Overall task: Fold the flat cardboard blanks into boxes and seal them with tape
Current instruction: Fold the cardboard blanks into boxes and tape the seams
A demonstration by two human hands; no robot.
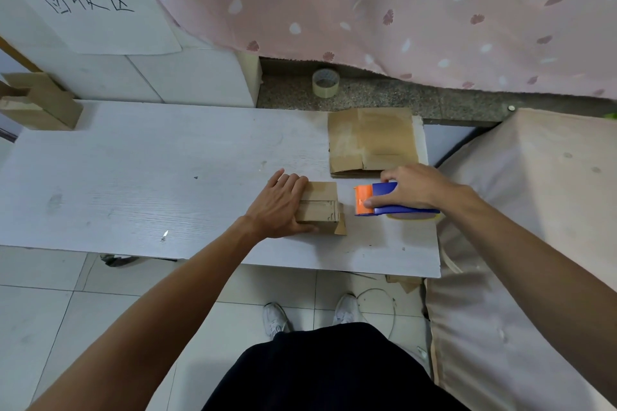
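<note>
Where the view begins, at the person's feet, a pair of white shoes (pixel 275 319) is seen on the tiled floor (pixel 66 327), with dark clothing below them in the frame. Both bare forearms are extended forward over the near edge of the white table (pixel 150 177). The left hand (pixel 282 207) is laid on the small cardboard box (pixel 322 207): its fingers are stretched fairly straight across the top and its thumb is set along the near side, so the box is pressed rather than clasped. The box stands on the table toward the near right corner, its top flaps closed along a seam, with one small flap protruding at the lower right. Just beside it, to the right and apart from it, the blue and orange tape dispenser (pixel 382 190) is gripped by the right hand (pixel 414 188), whose fingers are curled over the body; the orange end is turned toward the box. Behind both, a stack of flat cardboard blanks (pixel 374 140) lies at the far right edge of the table. A fabric-covered surface (pixel 534 210) adjoins the table on the right. Farther back, a roll of clear tape (pixel 326 83) stands on a speckled stone ledge (pixel 384 95) under a pink patterned curtain (pixel 400 10). At the far left, folded cardboard (pixel 40 103) and a handwritten paper sign (pixel 100 10) are noted.
</note>
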